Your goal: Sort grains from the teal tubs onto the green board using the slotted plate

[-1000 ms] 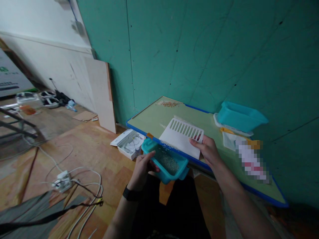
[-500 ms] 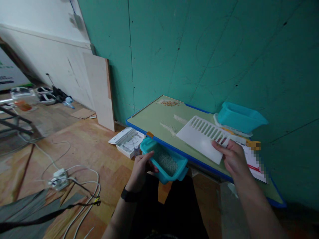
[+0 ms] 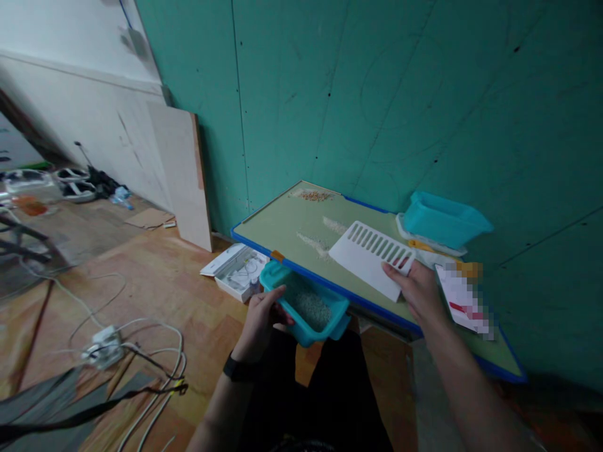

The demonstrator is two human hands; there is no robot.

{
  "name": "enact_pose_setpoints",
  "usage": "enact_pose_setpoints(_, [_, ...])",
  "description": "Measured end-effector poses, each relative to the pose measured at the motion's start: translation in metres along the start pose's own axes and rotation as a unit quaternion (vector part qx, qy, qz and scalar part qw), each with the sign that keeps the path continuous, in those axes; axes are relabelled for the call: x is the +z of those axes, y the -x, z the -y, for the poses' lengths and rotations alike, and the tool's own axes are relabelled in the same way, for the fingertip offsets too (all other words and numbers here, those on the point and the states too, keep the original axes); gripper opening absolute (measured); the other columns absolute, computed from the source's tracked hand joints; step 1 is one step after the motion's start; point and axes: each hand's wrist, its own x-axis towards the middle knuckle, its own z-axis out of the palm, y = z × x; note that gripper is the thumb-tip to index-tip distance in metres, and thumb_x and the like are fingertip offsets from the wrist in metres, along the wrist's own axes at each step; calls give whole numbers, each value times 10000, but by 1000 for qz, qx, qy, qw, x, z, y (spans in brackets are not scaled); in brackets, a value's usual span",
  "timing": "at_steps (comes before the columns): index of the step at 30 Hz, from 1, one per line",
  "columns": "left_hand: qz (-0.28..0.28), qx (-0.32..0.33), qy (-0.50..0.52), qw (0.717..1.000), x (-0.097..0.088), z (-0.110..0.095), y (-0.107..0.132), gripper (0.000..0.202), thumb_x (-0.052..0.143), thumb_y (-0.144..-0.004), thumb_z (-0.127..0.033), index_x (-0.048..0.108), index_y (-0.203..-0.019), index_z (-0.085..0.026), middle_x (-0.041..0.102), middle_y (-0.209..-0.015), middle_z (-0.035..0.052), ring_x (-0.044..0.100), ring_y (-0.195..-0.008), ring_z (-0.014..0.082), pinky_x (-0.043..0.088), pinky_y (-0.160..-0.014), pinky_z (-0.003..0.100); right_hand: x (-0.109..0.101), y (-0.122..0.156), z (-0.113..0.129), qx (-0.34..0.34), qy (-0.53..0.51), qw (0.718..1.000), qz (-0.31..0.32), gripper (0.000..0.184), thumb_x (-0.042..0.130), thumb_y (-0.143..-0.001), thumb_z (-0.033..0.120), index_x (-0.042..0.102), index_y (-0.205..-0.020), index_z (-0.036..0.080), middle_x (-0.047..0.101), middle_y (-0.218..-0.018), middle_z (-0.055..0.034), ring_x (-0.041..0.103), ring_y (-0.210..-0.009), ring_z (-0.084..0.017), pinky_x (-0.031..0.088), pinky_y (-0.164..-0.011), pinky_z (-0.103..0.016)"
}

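My left hand (image 3: 262,315) grips the rim of a teal plastic tub (image 3: 306,302) holding pale grains, held against the front edge of the blue-rimmed green table (image 3: 287,220). My right hand (image 3: 416,289) pinches the corner of a white slotted plastic board (image 3: 372,257) that lies flat on the table. Two thin streaks of pale grains (image 3: 316,242) lie on the table left of the board. A small heap of brownish grains (image 3: 313,196) sits at the table's far corner.
A second teal tub (image 3: 443,220) rests on a white lid at the back right, with papers (image 3: 459,292) beside it. On the wooden floor lie an open white box (image 3: 238,270), a power strip (image 3: 101,346) with cables, and a leaning board (image 3: 181,179).
My right hand slid the white board away from the table's front edge toward the right, uncovering the pale grain streaks. The left hand kept the tub in place.
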Motion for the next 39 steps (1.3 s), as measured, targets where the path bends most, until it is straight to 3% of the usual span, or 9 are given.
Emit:
enact_pose_setpoints(7, [2,-22,5,1000,-12,2,-5,446,707,-791,-478,639,-451,-198,649,-447,71,617,-415,208,479,-463,312,41,-20,15,48,-69,996,32,448,848,-585,480,715,-890,181,768,-872,-63,688,-793,-265,528,-696,-353])
enact_pose_setpoints(14, [-4,1,12,1000,-13,-2,1,436,703,-801,-471,676,-473,-185,648,-445,77,621,-424,209,496,-492,318,57,-20,19,93,-100,986,93,482,888,-510,488,696,-822,175,748,-772,-60,676,-697,-256,516,-638,-354])
enact_pose_setpoints(27, [-5,3,12,1000,-16,-1,-1,471,703,-794,-492,639,-428,-202,636,-428,75,601,-400,197,486,-478,316,65,0,30,130,-134,976,110,494,915,-470,485,690,-797,192,749,-778,-71,676,-689,-261,535,-646,-372])
enact_pose_setpoints(34, [-14,8,7,1000,-16,-1,-1,469,694,-794,-468,627,-411,-204,635,-427,81,599,-398,204,481,-462,318,63,4,31,104,-130,980,113,488,895,-516,499,702,-845,194,757,-825,-76,693,-763,-288,546,-703,-399])
enact_pose_setpoints(39, [-32,15,22,999,-16,0,-3,454,699,-773,-456,629,-402,-203,620,-405,63,588,-383,196,462,-430,301,53,0,31,52,-136,989,24,450,889,-558,451,707,-878,191,764,-904,-63,701,-854,-279,545,-798,-404])
